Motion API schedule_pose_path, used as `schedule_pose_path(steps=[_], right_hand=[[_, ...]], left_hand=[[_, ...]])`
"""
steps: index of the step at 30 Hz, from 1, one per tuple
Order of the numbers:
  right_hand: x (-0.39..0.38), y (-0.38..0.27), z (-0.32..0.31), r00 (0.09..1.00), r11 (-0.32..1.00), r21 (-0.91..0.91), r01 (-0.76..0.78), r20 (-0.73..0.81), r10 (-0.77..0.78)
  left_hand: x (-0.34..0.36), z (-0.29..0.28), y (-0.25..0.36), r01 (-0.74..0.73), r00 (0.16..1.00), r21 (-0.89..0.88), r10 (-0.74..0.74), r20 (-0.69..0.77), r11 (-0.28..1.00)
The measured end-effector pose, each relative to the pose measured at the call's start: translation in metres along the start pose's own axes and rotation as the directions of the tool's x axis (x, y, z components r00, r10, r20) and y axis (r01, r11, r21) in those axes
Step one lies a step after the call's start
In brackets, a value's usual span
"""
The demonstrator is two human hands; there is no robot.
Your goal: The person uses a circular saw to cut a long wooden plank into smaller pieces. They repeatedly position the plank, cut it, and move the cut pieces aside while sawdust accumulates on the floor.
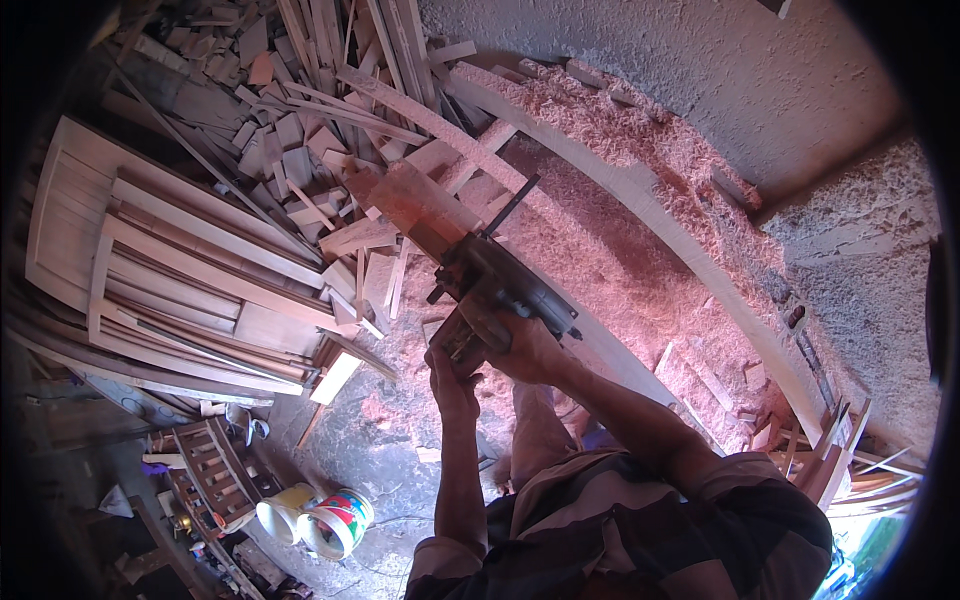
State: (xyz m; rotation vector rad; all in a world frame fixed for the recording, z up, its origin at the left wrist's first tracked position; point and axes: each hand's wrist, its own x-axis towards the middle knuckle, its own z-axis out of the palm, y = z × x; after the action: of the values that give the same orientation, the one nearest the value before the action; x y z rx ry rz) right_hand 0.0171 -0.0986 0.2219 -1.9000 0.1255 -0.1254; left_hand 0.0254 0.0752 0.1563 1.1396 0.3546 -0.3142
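My right hand (530, 350) is closed around the rear handle of a dark hand-held power tool (515, 285). A black rod sticks out of its front, and I cannot tell its exact kind. At the tool's near left side, my left hand (455, 385) has its fingers curled against the body. Beyond the tool's front lies a flat reddish-brown wooden piece (420, 205); whether the two touch is unclear. Under and past the tool runs a long pale board (630, 370), partly hidden by it and by my right forearm.
Wood shavings (640, 260) cover the floor around a long curved plank (690, 240). Offcuts (290, 140) pile up at the far left, near stacked wooden panels (200, 260). Two buckets (335, 525) stand at the lower left. A rough wall (740, 90) rises at the far right.
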Motion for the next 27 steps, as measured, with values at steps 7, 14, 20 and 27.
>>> schedule_pose_path(steps=[7, 14, 20, 27], right_hand=[[0.009, -0.005, 0.003, 1.0, 1.0, -0.02, -0.001, 0.013, 0.001], [0.03, -0.011, 0.009, 1.0, 1.0, 0.022, 0.009, 0.013, -0.009], [0.043, -0.015, 0.015, 1.0, 0.999, -0.018, 0.028, 0.0, -0.028], [0.063, -0.009, 0.027, 1.0, 1.0, 0.0, 0.015, -0.002, -0.015]], left_hand=[[0.009, -0.002, 0.002, 0.005, 0.998, 0.006, -0.005, -0.056, 1.0], [0.03, -0.004, 0.011, -0.025, 0.998, 0.031, 0.027, -0.062, 0.999], [0.045, -0.008, 0.014, -0.052, 0.998, 0.013, 0.052, -0.046, 0.999], [0.066, -0.011, 0.021, -0.036, 0.999, -0.18, 0.035, -0.007, 0.983]])
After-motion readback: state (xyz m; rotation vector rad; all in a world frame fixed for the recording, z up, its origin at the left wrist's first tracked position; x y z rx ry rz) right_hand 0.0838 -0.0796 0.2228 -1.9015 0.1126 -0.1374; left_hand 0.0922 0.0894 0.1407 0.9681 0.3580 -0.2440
